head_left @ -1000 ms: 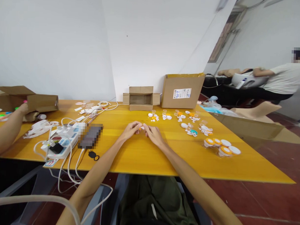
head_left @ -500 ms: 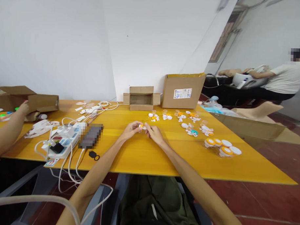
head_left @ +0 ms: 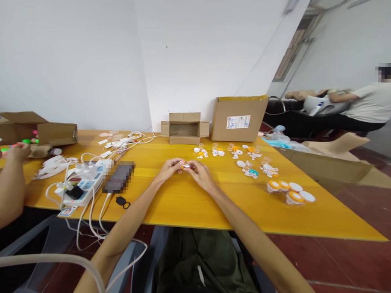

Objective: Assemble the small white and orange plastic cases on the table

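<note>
Head view: hands [head_left: 185, 172] around small orange-white part [head_left: 184, 166].

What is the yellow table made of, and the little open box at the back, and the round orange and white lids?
The table looks like wood with a glossy varnish: grain lines run along it and it shines. The small open box looks like plain brown cardboard, matte, with folded flaps. The round lids are probably smooth plastic, judging by their bright, even colour, though they are too small to be sure.

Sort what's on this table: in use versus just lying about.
In use: small orange-white part pinched between left hand and right hand; similar loose parts; caps.
Lying about: power strip, cables, boxes.
</note>
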Demonstrator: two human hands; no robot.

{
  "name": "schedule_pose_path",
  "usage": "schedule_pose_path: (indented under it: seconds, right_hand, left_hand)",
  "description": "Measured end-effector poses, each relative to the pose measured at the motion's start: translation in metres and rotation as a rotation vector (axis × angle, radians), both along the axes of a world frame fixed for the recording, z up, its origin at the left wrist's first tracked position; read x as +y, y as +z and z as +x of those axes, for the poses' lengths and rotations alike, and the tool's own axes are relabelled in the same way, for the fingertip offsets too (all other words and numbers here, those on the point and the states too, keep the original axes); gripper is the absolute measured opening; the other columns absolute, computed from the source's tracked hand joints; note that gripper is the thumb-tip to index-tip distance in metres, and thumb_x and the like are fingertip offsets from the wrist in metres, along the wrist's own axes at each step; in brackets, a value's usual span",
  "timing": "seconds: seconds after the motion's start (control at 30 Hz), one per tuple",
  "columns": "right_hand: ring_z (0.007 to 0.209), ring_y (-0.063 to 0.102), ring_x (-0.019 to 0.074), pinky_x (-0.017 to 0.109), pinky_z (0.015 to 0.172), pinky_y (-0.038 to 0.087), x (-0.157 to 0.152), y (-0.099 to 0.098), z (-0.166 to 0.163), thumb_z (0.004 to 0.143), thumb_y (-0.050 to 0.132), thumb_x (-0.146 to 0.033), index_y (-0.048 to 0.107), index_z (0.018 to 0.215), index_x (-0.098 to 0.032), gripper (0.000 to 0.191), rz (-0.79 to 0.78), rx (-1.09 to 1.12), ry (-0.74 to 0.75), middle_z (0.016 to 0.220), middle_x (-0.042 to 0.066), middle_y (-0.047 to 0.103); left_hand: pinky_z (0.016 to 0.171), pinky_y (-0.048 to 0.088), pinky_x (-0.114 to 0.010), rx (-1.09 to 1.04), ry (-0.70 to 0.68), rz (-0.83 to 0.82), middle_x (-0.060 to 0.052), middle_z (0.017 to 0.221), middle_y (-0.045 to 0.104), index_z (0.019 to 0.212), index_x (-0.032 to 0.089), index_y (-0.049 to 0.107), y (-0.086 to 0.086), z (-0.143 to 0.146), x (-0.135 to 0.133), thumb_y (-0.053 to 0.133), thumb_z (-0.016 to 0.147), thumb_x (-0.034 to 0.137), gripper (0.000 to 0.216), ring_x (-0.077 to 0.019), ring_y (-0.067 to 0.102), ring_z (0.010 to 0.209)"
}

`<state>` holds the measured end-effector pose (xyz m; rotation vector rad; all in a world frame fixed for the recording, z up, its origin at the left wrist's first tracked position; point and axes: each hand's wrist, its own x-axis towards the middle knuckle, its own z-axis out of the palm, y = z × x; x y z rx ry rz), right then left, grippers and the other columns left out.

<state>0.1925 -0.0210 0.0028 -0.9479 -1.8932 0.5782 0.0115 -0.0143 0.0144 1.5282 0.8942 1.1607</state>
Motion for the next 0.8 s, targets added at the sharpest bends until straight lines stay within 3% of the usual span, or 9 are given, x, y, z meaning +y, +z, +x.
schedule_pose_path:
  seconds: [0.2,0.37,0.57,0.8]
  right_hand:
    - [0.080,0.060,0.0199,0.030,0.074,0.051,-0.0008,-0.0011,0.0012,0.090,0.057,-0.024,0.068,0.094,-0.024,0.012,0.153,-0.013,0.030,0.092,0.005,0.065]
    - [0.079,0.061,0.0199,0.031,0.075,0.051,0.0005,-0.0019,0.0007,0.089,0.059,-0.024,0.068,0.095,-0.024,0.011,0.176,0.007,0.041,0.091,0.005,0.065]
    - [0.075,0.063,0.0201,0.030,0.071,0.051,-0.0005,-0.0004,-0.0015,0.088,0.064,-0.039,0.070,0.091,-0.024,0.017,0.058,0.009,-0.022,0.085,0.004,0.070]
    - [0.062,0.059,0.0181,0.028,0.063,0.047,-0.0018,0.0048,-0.0011,0.091,0.050,-0.055,0.067,0.073,-0.022,0.041,-0.103,-0.021,-0.061,0.067,0.002,0.069]
  left_hand:
    - [0.059,0.045,-0.025,0.028,0.021,-0.011,0.000,0.067,0.065,0.085,0.016,0.071,-0.0022,0.0007,0.0009,0.072,0.075,0.062,0.047,-0.0121,0.058,0.059]
    - [0.058,0.044,-0.024,0.030,0.015,-0.004,0.001,0.064,0.062,0.080,0.016,0.070,-0.0014,0.0012,0.0001,0.070,0.076,0.063,0.047,-0.0111,0.056,0.058]
    - [0.061,0.046,-0.025,0.019,0.009,-0.002,0.000,0.072,0.067,0.087,0.016,0.071,0.0008,0.0010,-0.0015,0.072,0.074,0.062,0.047,-0.0114,0.057,0.061]
    - [0.063,0.047,-0.026,0.026,-0.003,0.022,-0.002,0.075,0.069,0.093,0.017,0.072,0.0016,0.0018,-0.0018,0.073,0.075,0.058,0.044,-0.0128,0.058,0.063]
